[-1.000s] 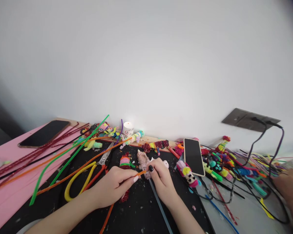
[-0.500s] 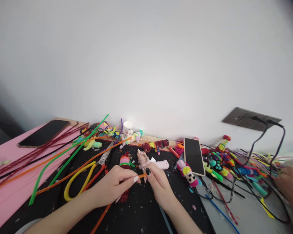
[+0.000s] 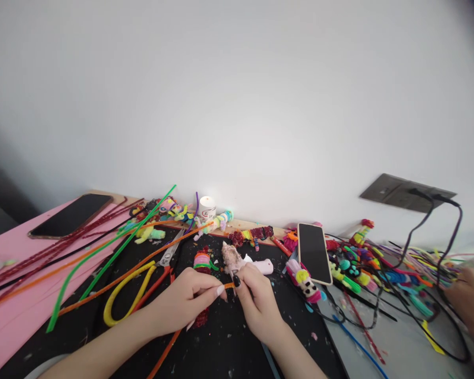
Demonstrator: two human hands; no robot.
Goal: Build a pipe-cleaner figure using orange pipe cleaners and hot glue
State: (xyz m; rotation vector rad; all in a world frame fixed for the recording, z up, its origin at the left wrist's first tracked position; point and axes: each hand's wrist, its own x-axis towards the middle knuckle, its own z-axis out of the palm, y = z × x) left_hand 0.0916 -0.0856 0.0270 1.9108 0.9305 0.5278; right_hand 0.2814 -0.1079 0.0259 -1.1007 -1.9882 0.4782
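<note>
Two hands, left [image 3: 195,300] and right [image 3: 256,300]: mine, lower centre of frame, backs up, thumb tips almost meeting.
Left pose: forearm in from lower left, wrist near level, thumb laid along a bent index finger; pinching the pipe cleaner.
Right pose: forearm in from lower right, angled up and inward, dark-nailed thumb on top, other fingers curled under; gripping the opposite end of that stretch.
Orange pipe cleaner [image 3: 229,285]: between my thumbs, lower centre; short bright fuzzy stretch showing, roughly level, remainder hidden by my fingers.
Orange tail [image 3: 166,352]: slants from under my left hand to the bottom edge; can't tell if it's the same piece.
Banded figure [image 3: 203,260]: just beyond my left fingers, red with bright stripes.
Pale pink handle [image 3: 264,267]: just beyond my right knuckles.
Scissors [image 3: 167,257]: left of centre, on the black mat [image 3: 229,347].
</note>
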